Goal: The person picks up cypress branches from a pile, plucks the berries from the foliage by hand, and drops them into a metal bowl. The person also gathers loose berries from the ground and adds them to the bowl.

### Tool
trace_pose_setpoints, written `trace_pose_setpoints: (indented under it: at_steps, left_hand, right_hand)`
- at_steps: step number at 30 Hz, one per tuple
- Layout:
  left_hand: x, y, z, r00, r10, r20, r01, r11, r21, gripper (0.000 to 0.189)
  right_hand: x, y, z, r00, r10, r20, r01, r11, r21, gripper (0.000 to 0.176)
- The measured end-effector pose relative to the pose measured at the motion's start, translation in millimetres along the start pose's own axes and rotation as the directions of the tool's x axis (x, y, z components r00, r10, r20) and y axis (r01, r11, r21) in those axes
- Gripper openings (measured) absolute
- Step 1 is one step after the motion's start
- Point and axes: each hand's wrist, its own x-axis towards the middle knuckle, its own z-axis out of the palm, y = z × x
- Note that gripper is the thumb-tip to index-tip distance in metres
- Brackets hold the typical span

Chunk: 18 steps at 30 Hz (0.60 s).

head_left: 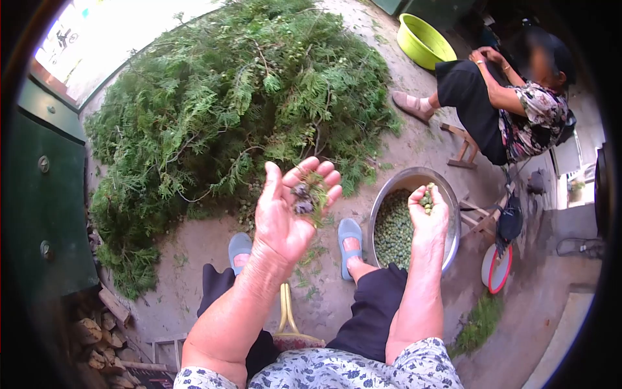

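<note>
Holding small green berries (427,200) in gathered fingertips, the right hand (431,215) is above the metal basin (414,176). The left hand (278,211), palm up with fingers loosely spread, bears green sprigs (319,196) and dark cones (302,207) left of the basin. More berries (392,228) lie inside the basin. Beyond it, a branch heap (246,104) stands leftward; a seated person (536,107), rightward.

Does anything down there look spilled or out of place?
Slightly: loose green sprigs lie on the grey floor at lower right, apart from the big leafy green heap. Also, the left hand holds dark brownish clumps, unlike the small round green cones filling the shiny metal basin.
</note>
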Motion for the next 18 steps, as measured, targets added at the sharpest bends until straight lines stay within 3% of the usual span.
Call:
trace_pose_setpoints:
  at_steps: [2,4,5,8,9,10,11,12,13,15,16,17,18]
  left_hand:
    - [0.5,3.2,1.7,0.999,0.043,-0.022,-0.042,0.998,0.049,0.06]
    - [2.5,5.4,-1.6,0.997,0.068,-0.034,-0.066,0.996,0.058,0.059]
    - [1.9,6.0,-2.3,0.997,0.074,-0.022,-0.072,0.995,0.067,0.059]
    - [1.0,5.8,-3.5,0.997,0.07,-0.012,-0.07,0.996,0.052,0.056]
    - [0.9,5.4,-4.0,0.998,0.063,0.003,-0.064,0.998,0.022,0.056]
    - [0.8,4.6,-4.1,0.998,0.057,0.019,-0.056,0.998,-0.009,0.056]
    - [1.1,4.0,-2.9,0.998,0.06,-0.002,-0.06,0.998,-0.021,0.058]
    - [1.5,4.4,-2.1,0.998,0.064,0.002,-0.064,0.998,-0.02,0.058]
    - [1.3,4.3,-1.9,0.998,0.059,-0.001,-0.059,0.997,-0.044,0.057]
    - [1.6,4.4,-5.7,0.997,0.059,0.047,-0.056,0.996,-0.075,0.052]
    - [0.8,4.1,-5.2,0.998,0.053,0.032,-0.05,0.995,-0.089,0.05]
    - [1.5,2.9,-4.3,0.998,0.05,0.022,-0.048,0.993,-0.11,0.047]
    - [2.7,2.1,-4.5,0.999,0.046,0.011,-0.044,0.991,-0.129,0.045]
  right_hand:
    - [9.0,-14.9,-5.4,0.97,-0.133,-0.203,0.154,0.984,0.09,0.017]
    - [-5.0,-28.8,-0.5,0.953,-0.176,-0.247,0.206,0.973,0.103,0.03]
    - [10.7,-38.3,-15.0,0.974,-0.136,-0.182,0.162,0.978,0.133,0.041]
    - [31.3,-53.9,-34.5,0.967,-0.095,-0.235,0.111,0.993,0.052,0.042]
    - [40.8,-51.6,-51.1,0.976,-0.203,-0.082,0.198,0.978,-0.066,0.053]
    - [53.5,-57.0,-56.8,0.968,-0.178,-0.18,0.164,0.982,-0.089,0.055]
    - [51.4,-57.3,-61.8,0.953,-0.294,-0.071,0.248,0.895,-0.371,0.055]
    - [45.9,-58.7,-70.0,0.923,-0.378,0.069,0.339,0.717,-0.609,0.056]
    - [43.1,-55.8,-75.7,0.923,-0.377,0.074,0.341,0.717,-0.608,0.056]
    - [38.0,-40.7,-76.6,0.901,-0.341,0.268,0.432,0.75,-0.5,0.051]
    - [7.9,-29.7,-33.5,0.966,-0.232,0.114,0.255,0.927,-0.274,0.046]
    - [38.1,-13.9,-41.4,0.847,-0.247,0.471,0.427,0.844,-0.325,0.03]
    - [-2.0,8.8,-8.5,0.747,-0.3,0.593,0.609,0.667,-0.43,0.034]
